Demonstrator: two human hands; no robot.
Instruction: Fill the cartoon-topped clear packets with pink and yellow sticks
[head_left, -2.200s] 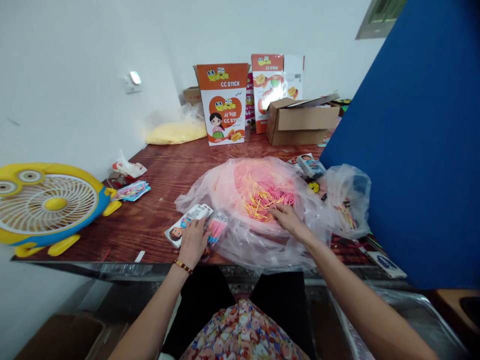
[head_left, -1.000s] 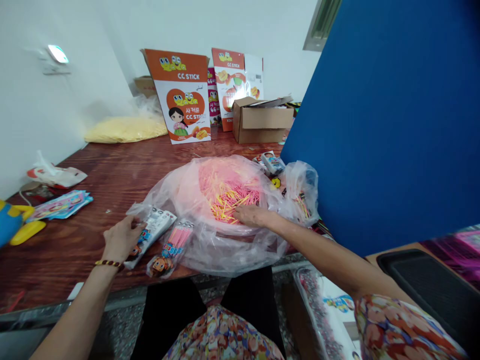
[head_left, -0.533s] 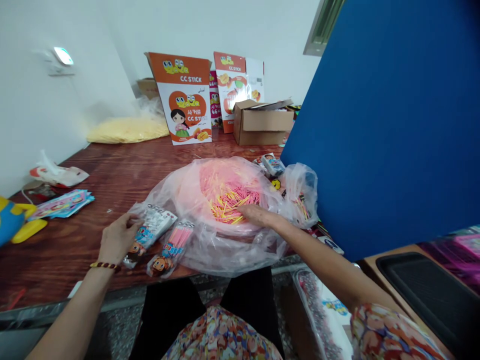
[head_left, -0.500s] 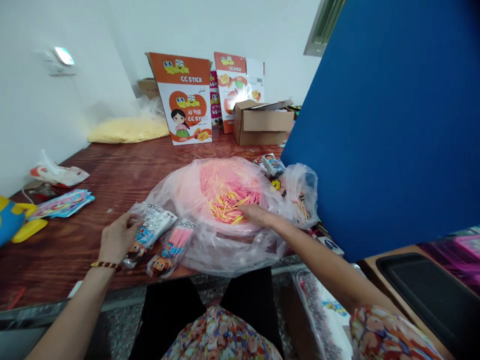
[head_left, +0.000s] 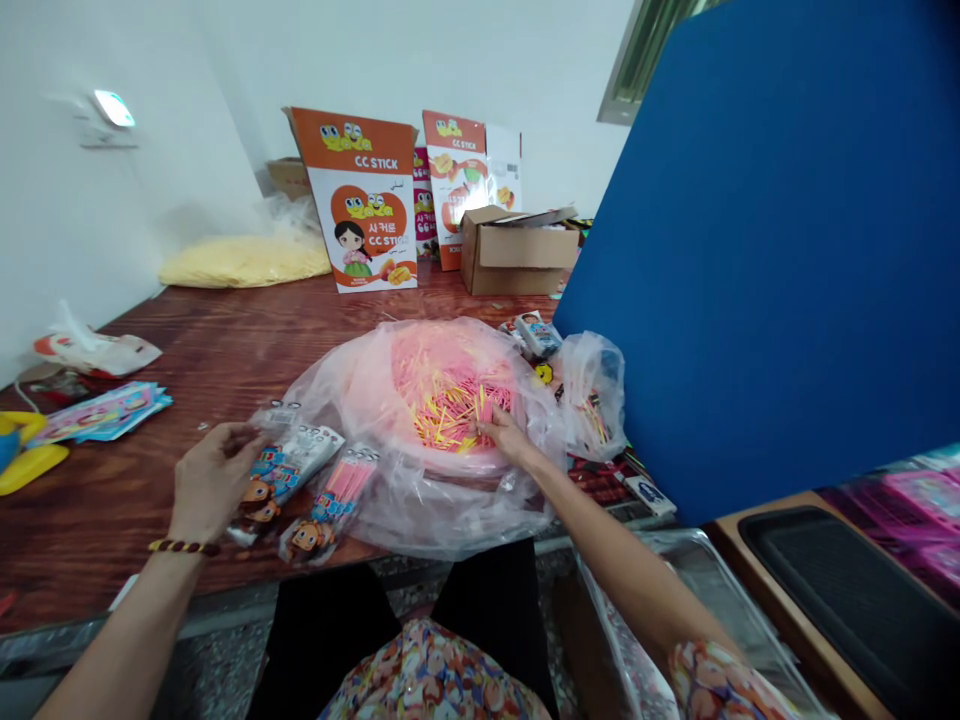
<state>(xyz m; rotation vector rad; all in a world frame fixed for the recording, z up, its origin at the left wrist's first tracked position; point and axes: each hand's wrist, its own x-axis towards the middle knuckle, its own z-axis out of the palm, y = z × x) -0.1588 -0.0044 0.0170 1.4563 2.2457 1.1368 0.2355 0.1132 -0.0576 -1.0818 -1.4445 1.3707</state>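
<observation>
Reddish table [head_left: 247, 330] is showing wood grain, slight sheen. Thin clear bag [head_left: 352, 375] is reading as crinkled glossy plastic film. Pink/yellow sticks [head_left: 442, 405] are looking like smooth plastic. Printed packets [head_left: 289, 465] are shining, glossy film. Brown cardboard box [head_left: 517, 262] is looking matt, as is the smooth blue partition [head_left: 750, 250].

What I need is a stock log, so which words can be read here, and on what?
"CC STICK": orange box, on its top band and again in the heart, under Korean letters too small to quote.
Red box and packets in the left hand: print too blurred.
</observation>
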